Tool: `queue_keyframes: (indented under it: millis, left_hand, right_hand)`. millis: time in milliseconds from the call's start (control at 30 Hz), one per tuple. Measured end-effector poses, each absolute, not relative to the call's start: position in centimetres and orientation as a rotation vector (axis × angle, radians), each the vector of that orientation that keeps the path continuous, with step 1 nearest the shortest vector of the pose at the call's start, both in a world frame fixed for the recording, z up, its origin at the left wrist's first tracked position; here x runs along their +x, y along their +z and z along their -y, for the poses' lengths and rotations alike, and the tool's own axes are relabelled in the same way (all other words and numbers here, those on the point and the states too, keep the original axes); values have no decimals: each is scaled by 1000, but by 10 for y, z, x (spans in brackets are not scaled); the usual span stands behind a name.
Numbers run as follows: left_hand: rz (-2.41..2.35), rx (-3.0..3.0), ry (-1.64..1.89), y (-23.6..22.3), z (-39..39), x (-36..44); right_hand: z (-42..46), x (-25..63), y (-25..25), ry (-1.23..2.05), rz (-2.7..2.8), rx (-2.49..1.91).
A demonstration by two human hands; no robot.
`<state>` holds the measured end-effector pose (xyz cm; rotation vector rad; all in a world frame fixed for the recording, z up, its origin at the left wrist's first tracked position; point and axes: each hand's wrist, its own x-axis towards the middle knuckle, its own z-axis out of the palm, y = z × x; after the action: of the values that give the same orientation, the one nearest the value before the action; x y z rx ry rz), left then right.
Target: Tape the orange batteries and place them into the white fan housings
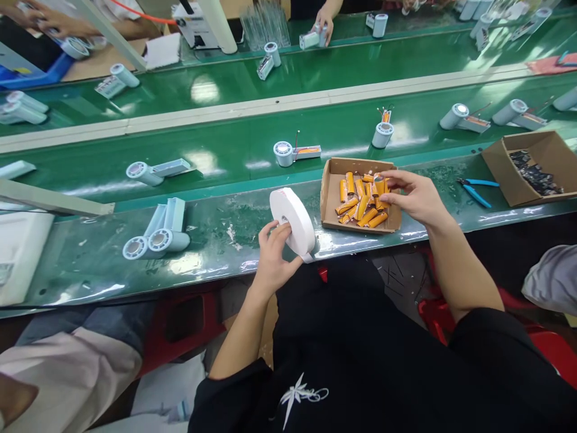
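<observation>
My left hand [276,252] is closed on a roll of white tape [303,225], with fingers in its core and the thumb by the loose end at the bottom. The roll stands tilted over the table's front edge. Over the right side of a shallow cardboard box [330,207], my right hand [417,195] pinches a battery [380,185] between thumb and fingers. Its end facing me looks greyish. Several orange-wrapped batteries [362,207] lie loosely heaped in the box.
Pale blue fan housings [283,154] with handles lie along the green conveyor [225,144]. Two more housings [167,239] rest on the table at left. Blue-handled cutters [475,191] and a carton [505,174] of small dark parts are at right. A co-worker's hand [325,21] works across the line.
</observation>
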<state>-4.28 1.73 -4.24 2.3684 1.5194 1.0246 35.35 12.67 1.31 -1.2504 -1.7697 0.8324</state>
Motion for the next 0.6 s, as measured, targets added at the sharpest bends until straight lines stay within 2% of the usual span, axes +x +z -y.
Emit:
queue_keyframes:
  millis: [133, 267, 400, 600]
  left_hand:
    - [-1483, 2454, 1004, -38, -19, -33]
    - [-1458, 2573, 964, -30, -15, -18]
    - [-1540, 2657, 833, -18, -7, -9]
    - [-1446, 2860, 832, -3, -4, -3]
  right_hand:
    - [-116, 336, 14, 1169, 1371, -1043]
    - [-98, 318, 25, 1333, 1347, -988]
    - [-75, 306, 39, 1217, 1569, -1056]
    - [-69, 297, 49, 1032, 1881, -1190]
